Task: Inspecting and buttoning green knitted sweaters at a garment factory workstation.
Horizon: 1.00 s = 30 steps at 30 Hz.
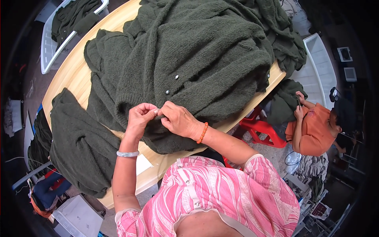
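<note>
A dark green knitted cardigan [197, 51] lies bunched in a large heap in front of me. Two small shiny buttons, an upper button [176, 77] and a lower button [167, 92], show along its front edge. Just below them, my left hand [139, 118] pinches the knit with thumb and forefinger. Touching it from the right, my right hand [179, 121] is also closed, its fingertips on the same spot. A pale speck between the fingertips is too small to make out. Another dark green knitted piece [79, 146] hangs over the table's left edge, beside my left forearm.
The pale wooden table [71, 77] has a curved edge. White bins, a left bin [46, 43] holding green knits and a right bin [321, 67], stand beyond it. At right, a person in orange [316, 130] handles green knitwear near a red stool [260, 130].
</note>
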Each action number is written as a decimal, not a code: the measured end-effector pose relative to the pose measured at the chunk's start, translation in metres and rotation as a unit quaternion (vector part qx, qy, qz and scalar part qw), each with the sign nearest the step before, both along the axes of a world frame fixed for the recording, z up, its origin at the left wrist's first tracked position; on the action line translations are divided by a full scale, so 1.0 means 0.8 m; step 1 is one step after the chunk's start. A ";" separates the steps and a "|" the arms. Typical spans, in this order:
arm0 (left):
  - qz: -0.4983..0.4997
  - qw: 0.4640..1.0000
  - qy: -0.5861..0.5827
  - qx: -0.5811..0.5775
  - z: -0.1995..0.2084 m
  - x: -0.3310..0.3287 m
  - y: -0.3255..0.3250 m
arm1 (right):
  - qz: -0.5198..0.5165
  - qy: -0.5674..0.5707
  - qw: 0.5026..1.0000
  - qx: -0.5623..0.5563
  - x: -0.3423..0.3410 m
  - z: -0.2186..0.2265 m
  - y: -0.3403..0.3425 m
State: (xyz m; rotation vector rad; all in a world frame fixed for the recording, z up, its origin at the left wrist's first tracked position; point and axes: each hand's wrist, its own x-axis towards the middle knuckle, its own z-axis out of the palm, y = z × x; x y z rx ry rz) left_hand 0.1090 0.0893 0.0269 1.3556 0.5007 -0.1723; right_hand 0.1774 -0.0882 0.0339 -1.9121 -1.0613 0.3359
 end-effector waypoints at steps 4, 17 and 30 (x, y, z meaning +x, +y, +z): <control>-0.019 0.986 0.059 -0.156 -0.003 0.000 0.011 | -0.011 0.006 0.999 0.034 -0.005 0.002 0.003; -0.010 0.980 0.079 -0.183 -0.007 0.004 0.005 | -0.042 -0.005 0.998 0.055 -0.003 -0.009 -0.003; 0.000 0.983 0.070 -0.172 -0.004 0.009 0.000 | -0.052 -0.026 0.994 0.097 -0.001 -0.013 -0.002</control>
